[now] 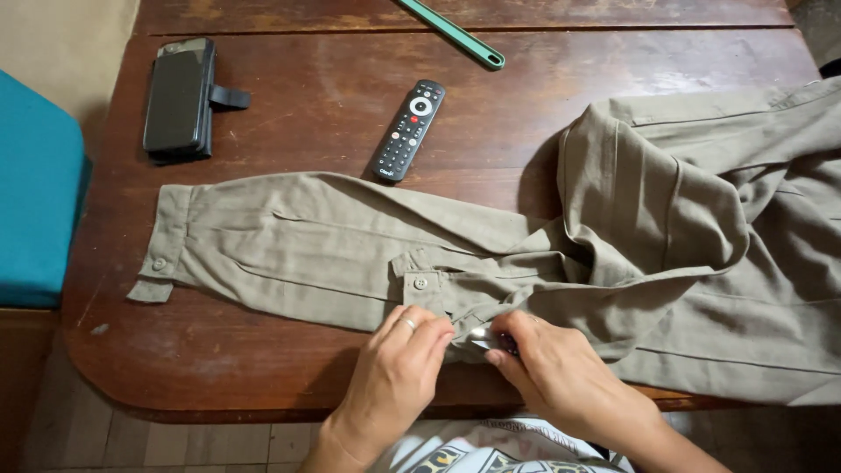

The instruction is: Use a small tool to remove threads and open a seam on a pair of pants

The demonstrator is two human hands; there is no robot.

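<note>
Fingers (pixel 438 337) pinching khaki shirt (pixel 613 254), remote control (pixel 408 130) beyond, phone case (pixel 178 98) far left

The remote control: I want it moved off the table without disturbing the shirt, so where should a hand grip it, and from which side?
Grip the remote control across its narrow middle, coming from above. It lies flat, long and slim, clear of the shirt.
</note>
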